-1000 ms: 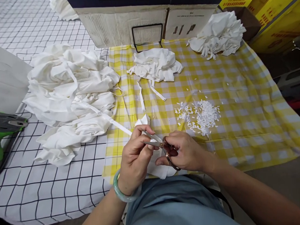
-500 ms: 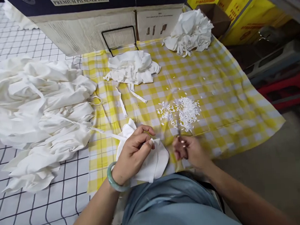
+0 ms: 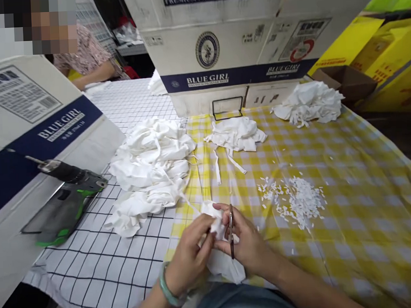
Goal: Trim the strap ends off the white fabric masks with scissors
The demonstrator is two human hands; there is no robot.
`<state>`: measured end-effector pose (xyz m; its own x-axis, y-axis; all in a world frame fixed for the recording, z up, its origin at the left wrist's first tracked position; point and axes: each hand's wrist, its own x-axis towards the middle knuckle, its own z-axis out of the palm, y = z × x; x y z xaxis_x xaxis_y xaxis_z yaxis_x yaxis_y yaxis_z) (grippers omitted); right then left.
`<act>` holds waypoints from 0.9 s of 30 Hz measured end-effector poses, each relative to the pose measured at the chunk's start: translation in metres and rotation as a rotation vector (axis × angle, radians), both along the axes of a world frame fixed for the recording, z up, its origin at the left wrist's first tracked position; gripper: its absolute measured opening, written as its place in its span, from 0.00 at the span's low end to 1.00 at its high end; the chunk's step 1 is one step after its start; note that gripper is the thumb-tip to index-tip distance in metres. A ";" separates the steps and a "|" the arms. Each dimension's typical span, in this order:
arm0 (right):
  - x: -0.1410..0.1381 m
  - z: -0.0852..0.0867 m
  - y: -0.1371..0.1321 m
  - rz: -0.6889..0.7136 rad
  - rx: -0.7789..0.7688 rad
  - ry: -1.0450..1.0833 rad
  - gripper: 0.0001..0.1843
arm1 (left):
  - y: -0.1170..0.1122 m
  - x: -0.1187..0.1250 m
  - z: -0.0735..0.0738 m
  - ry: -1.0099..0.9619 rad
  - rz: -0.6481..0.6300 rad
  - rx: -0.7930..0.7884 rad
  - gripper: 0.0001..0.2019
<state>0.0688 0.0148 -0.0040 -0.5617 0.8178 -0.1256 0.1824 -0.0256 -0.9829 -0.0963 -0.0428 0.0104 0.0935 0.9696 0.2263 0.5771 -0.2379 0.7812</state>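
Head view: right hand (image 3: 250, 247) has its fingers wrapped round the scissors (image 3: 231, 221), lengthwise, tip pointing away from the person. Left hand (image 3: 189, 257) fingers pinch the cloth (image 3: 227, 269).

"BLUE GIRL" on far carton (image 3: 241, 43)

Left hand (image 3: 191, 254) against right hand (image 3: 249, 244), both curled

We see a green cordless drill (image 3: 66, 196) lying on the black-grid cloth (image 3: 104, 263), near a large heap of white fabric (image 3: 151, 161). On the yellow checked cloth (image 3: 356, 174) lie two smaller white bundles (image 3: 237, 134) and scattered white snippets (image 3: 301, 199). A beer carton (image 3: 221, 49) stands behind.
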 end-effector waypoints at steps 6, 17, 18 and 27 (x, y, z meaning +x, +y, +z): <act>0.008 0.006 0.035 -0.160 -0.055 0.120 0.18 | 0.024 -0.030 0.024 0.083 0.164 0.235 0.21; 0.008 0.005 0.043 -0.254 0.227 -0.178 0.13 | 0.074 -0.107 0.001 0.202 0.113 0.079 0.09; -0.003 0.008 0.045 -0.249 0.328 -0.210 0.14 | 0.071 -0.105 0.003 0.188 0.122 0.072 0.09; -0.099 -0.001 0.057 0.078 0.315 -0.160 0.08 | 0.062 -0.132 -0.003 0.262 0.010 0.054 0.20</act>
